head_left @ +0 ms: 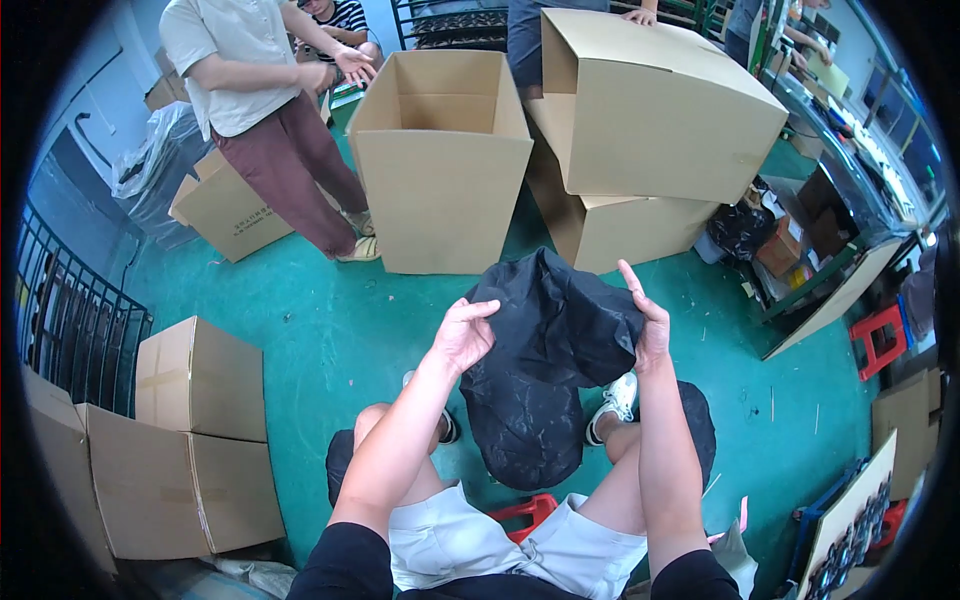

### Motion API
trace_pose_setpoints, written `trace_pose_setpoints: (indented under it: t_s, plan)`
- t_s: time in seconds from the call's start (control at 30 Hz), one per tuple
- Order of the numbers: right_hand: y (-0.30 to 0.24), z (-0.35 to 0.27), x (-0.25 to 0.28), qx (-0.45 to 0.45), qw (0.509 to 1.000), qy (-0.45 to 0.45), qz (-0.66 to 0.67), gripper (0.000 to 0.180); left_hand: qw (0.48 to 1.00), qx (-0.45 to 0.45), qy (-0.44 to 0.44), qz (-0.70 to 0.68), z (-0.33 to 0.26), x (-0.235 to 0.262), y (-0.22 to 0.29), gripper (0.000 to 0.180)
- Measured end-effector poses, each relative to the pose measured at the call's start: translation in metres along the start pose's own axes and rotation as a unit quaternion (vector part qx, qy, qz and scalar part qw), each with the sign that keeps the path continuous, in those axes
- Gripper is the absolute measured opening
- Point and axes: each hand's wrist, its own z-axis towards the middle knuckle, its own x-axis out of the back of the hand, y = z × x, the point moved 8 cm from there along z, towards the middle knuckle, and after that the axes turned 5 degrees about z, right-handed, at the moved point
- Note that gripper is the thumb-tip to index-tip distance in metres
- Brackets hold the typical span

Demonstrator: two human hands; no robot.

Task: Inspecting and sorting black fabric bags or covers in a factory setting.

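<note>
At 12 o'clock: open carton point(440, 195), bottom unseen. Dial centre: black bag point(540, 320), contents hidden, gripped between left hand point(464, 335) and right hand point(652, 325), apart.

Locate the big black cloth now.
In the head view, the big black cloth is just right of centre, between the left grip and right grip, on the near side of the tall open cardboard box.
</note>
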Motion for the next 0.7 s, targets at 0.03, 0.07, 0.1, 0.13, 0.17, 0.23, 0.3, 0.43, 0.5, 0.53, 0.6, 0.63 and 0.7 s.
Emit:
trace_pose_setpoints:
  t_s: [0.03,0.07,0.1,0.13,0.17,0.23,0.3,0.43,0.5,0.53,0.6,0.63,0.7]
  plan:
    - [0.002,0.0,-0.002,-0.001,1.0,-0.002,0.001,0.077,1.0,-0.006,0.015,0.0,0.003,0.007,0.0,0.034]
    - [0.002,0.0,-0.001,0.009,0.999,0.018,-0.026,0.076,1.0,-0.008,0.016,0.001,0.002,0.011,-0.002,0.034]
    - [0.0,-0.001,-0.001,0.021,0.998,0.04,-0.053,0.076,0.999,-0.018,0.027,0.024,0.0,0.005,-0.001,0.033]
    - [0.0,-0.003,-0.005,0.021,0.998,0.04,-0.053,0.076,0.998,-0.028,0.038,0.047,-0.001,0.002,0.0,0.032]
    - [-0.001,-0.005,-0.007,0.026,0.996,0.055,-0.062,0.074,0.998,-0.028,0.038,0.047,-0.001,0.005,-0.001,0.032]
    - [0.001,-0.005,-0.014,0.03,0.995,0.066,-0.071,0.073,0.996,-0.019,0.05,0.071,-0.001,0.011,-0.002,0.031]
    - [0.005,-0.006,-0.017,0.019,0.995,0.072,-0.072,0.07,0.993,-0.027,0.065,0.091,-0.003,0.013,-0.001,0.031]
    - [-0.005,0.001,0.005,0.049,0.989,0.039,-0.137,0.068,0.984,-0.116,0.112,0.082,-0.004,0.003,0.015,0.029]
    - [-0.015,-0.001,0.0,0.073,0.995,0.033,-0.067,0.069,0.981,-0.146,0.114,0.062,-0.008,0.005,0.031,0.026]
    - [-0.016,-0.004,-0.014,0.07,0.995,0.036,-0.066,0.069,0.981,-0.152,0.108,0.049,-0.01,0.008,0.039,0.028]
    - [-0.013,-0.008,-0.038,0.059,0.996,0.033,0.064,0.072,0.983,-0.155,0.092,0.014,-0.014,0.001,0.046,0.029]
    - [-0.007,-0.005,-0.03,0.039,0.997,0.016,0.061,0.08,0.983,-0.143,0.111,0.036,-0.012,0.006,0.043,0.028]
    - [0.002,-0.003,-0.02,0.026,0.999,0.03,-0.034,0.082,0.981,-0.131,0.13,0.057,-0.01,0.011,0.039,0.029]
